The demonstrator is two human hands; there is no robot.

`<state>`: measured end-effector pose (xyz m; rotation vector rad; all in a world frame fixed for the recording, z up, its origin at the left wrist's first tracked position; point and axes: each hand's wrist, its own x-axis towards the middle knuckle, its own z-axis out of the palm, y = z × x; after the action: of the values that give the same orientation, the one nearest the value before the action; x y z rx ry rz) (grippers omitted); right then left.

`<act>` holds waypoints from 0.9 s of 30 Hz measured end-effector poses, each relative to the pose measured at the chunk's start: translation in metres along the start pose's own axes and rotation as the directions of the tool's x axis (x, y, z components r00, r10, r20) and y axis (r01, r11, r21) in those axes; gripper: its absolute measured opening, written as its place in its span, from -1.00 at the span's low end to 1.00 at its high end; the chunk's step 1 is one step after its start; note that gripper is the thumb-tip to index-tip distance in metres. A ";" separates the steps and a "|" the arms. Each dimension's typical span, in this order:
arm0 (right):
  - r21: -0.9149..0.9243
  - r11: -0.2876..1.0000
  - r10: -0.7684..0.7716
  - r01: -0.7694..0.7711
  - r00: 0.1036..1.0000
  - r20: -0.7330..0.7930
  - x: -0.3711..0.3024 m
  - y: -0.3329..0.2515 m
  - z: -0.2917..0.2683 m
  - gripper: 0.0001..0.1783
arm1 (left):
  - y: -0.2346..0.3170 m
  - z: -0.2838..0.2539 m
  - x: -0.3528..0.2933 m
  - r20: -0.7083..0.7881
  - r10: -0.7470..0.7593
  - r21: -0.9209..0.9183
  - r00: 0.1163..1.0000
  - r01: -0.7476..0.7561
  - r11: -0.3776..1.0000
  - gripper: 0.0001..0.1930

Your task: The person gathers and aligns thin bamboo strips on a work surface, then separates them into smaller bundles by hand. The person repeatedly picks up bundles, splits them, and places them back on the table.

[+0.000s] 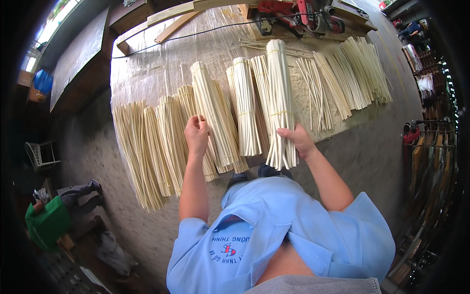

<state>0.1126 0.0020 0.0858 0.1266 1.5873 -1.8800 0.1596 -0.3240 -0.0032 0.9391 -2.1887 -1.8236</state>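
My right hand (299, 140) grips the lower part of a thick bundle of pale thin wooden sticks (280, 98), thumb across its front. Thin ties circle that bundle near its top and lower down. My left hand (197, 133) has its fingers pinched together at the left edge of another tied stick bundle (214, 115); what sits between the fingertips is too small to make out. Between the two hands stands a tied bundle (246, 108) of similar sticks, with more sticks (261, 81) beside it.
More stick bundles (139, 152) line the left of the plastic-covered table (171, 59). Loose sticks (313, 90) and fanned piles (360, 68) lie at the right. A red power tool (306, 14) and a black cable (196, 33) are at the back. A person in green (51, 220) is at lower left.
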 end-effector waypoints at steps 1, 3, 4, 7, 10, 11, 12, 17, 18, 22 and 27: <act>-0.017 1.000 0.026 -0.026 0.999 0.024 0.002 0.003 0.007 -0.39 | 0.006 -0.015 -0.005 0.009 -0.022 -0.019 1.000 0.022 1.000 -0.80; -0.062 0.996 0.074 -0.067 0.991 0.108 0.009 0.008 0.030 -0.35 | 0.017 -0.042 -0.015 -0.035 0.019 0.122 0.999 -0.015 0.992 -0.79; -0.074 0.994 0.085 -0.075 0.987 0.138 0.013 0.012 0.042 -0.32 | 0.018 -0.051 -0.019 -0.057 0.044 0.169 0.997 -0.034 0.985 -0.77; -0.137 0.985 0.137 -0.106 0.960 0.243 0.033 0.029 0.087 -0.22 | 0.013 -0.068 -0.023 -0.089 0.141 0.324 0.986 -0.105 0.940 -0.71; -0.564 0.825 0.131 -0.048 0.986 0.107 0.058 0.053 0.127 -0.10 | -0.011 -0.068 -0.023 -0.022 0.243 0.570 0.970 -0.188 0.800 -0.65; -0.738 0.674 0.157 0.040 0.968 0.196 0.060 0.035 0.128 -0.16 | -0.014 -0.066 -0.026 -0.052 0.256 0.566 0.965 -0.183 0.804 -0.64; -0.775 0.626 -0.033 0.085 0.996 0.083 0.061 0.038 0.121 -0.19 | -0.011 -0.059 -0.032 -0.067 0.275 0.560 0.959 -0.192 0.806 -0.62; -0.940 0.313 -0.278 -0.138 0.933 -0.230 0.078 0.039 0.082 -0.04 | 0.013 -0.040 -0.045 -0.097 0.437 0.650 0.894 -0.275 0.708 -0.59; -0.906 0.373 -0.171 -0.198 0.946 -0.277 0.085 0.040 0.084 0.01 | 0.019 -0.033 -0.046 -0.069 0.442 0.625 0.894 -0.307 0.717 -0.59; -0.833 0.482 -0.014 -0.273 0.948 -0.319 0.097 0.035 0.083 0.11 | 0.031 0.005 -0.052 0.080 0.457 0.495 0.886 -0.433 0.753 -0.60; -0.675 0.737 -0.221 -0.030 0.933 -0.283 0.075 0.016 0.034 0.07 | 0.037 0.048 -0.063 0.364 0.527 0.498 0.768 -0.639 0.586 -0.65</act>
<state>0.0749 -0.0606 0.0455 0.0550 2.4753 -1.2721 0.1733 -0.2472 0.0360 0.0169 -2.7929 -0.9263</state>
